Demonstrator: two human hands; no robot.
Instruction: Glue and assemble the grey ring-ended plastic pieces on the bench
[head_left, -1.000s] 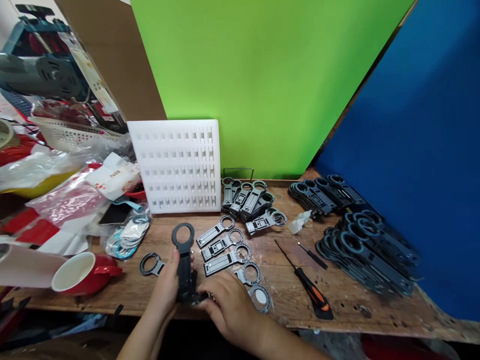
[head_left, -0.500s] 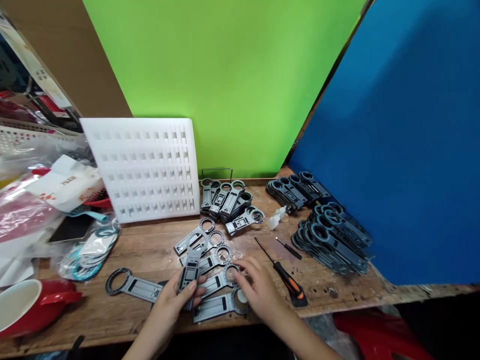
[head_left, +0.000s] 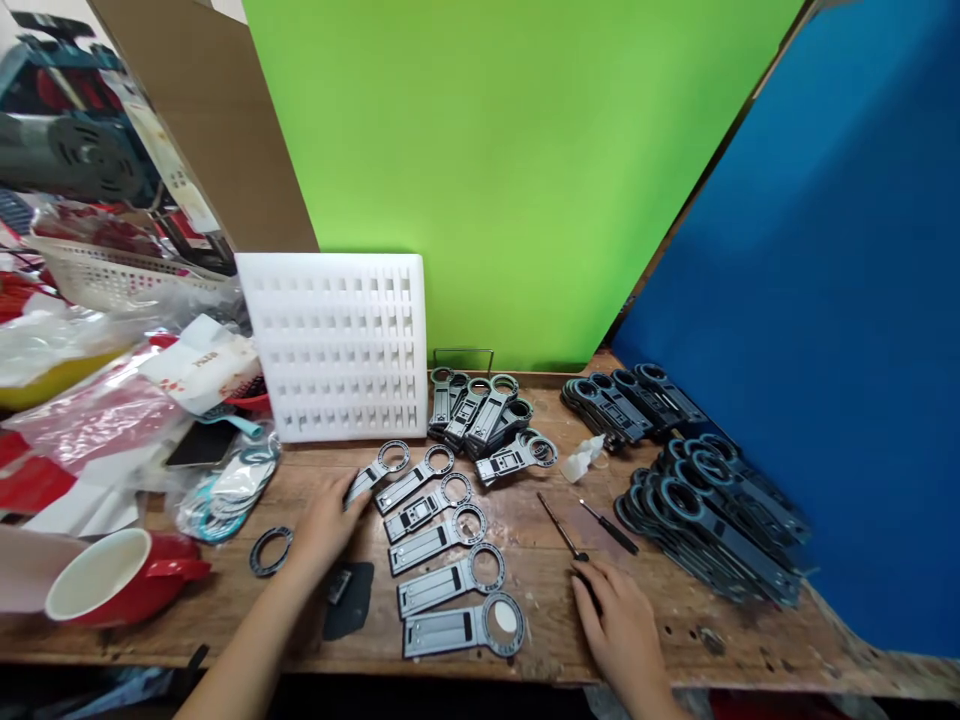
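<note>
My left hand [head_left: 326, 525] has its fingers closed at the lower end of a grey plastic ring-ended plate [head_left: 393, 457], which lies flat at the top of a slanting row. Below it in the row is a similar plate [head_left: 431, 592], among several others. A white disc [head_left: 505, 618] shows within the ring of the lowest one. At the right, my right hand [head_left: 619, 630] is closed over the handle of a screwdriver [head_left: 557, 523]; its shaft points up and left, and the handle is mostly hidden. A dark ring [head_left: 271, 552] shows left of my left forearm.
Stacked grey plates [head_left: 487, 412] lie at the back, with darker stacks [head_left: 697, 510] at the right. A thin screwdriver [head_left: 609, 526] and small white bottles [head_left: 583, 459] lie between. A white slotted foam block [head_left: 341, 345] stands behind; a red mug [head_left: 127, 578] is at the left.
My left hand has set its plate into the row and moved left and up to the top plate. My right hand has left the row and moved right onto the screwdriver. The view has shifted left.
</note>
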